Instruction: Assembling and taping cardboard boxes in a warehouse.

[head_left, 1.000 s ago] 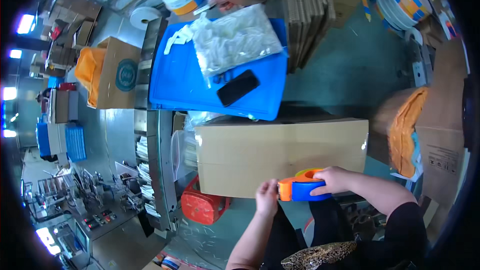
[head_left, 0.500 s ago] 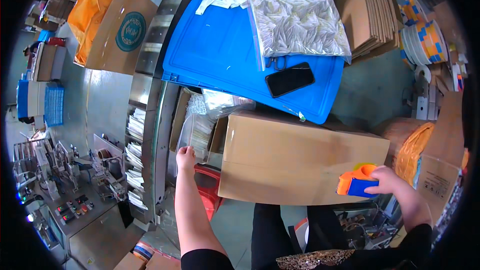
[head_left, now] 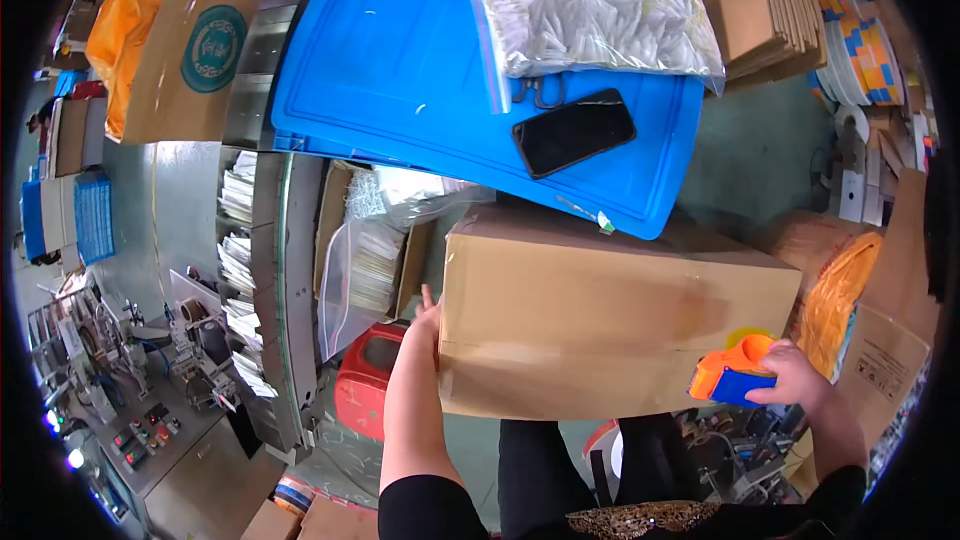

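Observation:
A closed cardboard box (head_left: 580, 330) lies across in front of my legs. My left hand (head_left: 427, 322) is at its left end, fingers apart and stretched out, the palm partly hidden against the side. My right hand (head_left: 795, 377) grips an orange and blue tape dispenser (head_left: 738, 372) over the box's near right corner. Left of the box, an open carton (head_left: 412, 265) holds clear plastic bags; one zip bag (head_left: 345, 285) of thin pale sticks hangs over its edge.
A blue plastic lid (head_left: 400, 80) beyond the box bears a phone (head_left: 575, 132), a large bag of pale pieces (head_left: 600, 10) and white strips. A red stool (head_left: 362, 395) stands below my left arm. Flat cartons (head_left: 745, 0) are stacked at the far right.
My left hand has let go of the plastic bag and moved right to the box's left end. The tape dispenser stays in my right hand at the right corner. The view has shifted.

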### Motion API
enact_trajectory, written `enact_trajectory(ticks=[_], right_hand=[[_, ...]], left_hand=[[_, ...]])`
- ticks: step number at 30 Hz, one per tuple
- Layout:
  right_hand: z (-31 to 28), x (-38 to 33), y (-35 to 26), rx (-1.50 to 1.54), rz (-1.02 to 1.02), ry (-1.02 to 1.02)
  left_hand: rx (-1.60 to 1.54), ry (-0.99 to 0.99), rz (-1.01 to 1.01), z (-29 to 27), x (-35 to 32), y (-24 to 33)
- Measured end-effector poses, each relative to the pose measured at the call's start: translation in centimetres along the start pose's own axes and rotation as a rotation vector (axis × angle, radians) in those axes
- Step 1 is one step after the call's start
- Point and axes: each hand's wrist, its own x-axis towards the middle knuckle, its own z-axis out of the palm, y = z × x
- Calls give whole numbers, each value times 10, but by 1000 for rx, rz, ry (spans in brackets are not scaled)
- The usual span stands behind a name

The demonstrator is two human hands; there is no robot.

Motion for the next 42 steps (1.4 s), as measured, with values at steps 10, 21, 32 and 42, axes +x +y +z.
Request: enact_trajectory(ticks=[10, 21, 32, 42], right_hand=[[0, 5, 9, 176, -51, -25], [19, -10, -22, 401, -189, -24], [51, -85, 66, 334, 63, 33], [-28, -338, 155, -106, 900, 54]], left_hand=[[-878, 29, -97, -67, -104, 70], [-347, 525, -81, -55, -106, 97], [-394, 455, -102, -35, -99, 92], [-849, 324, 146, -53, -94, 80]])
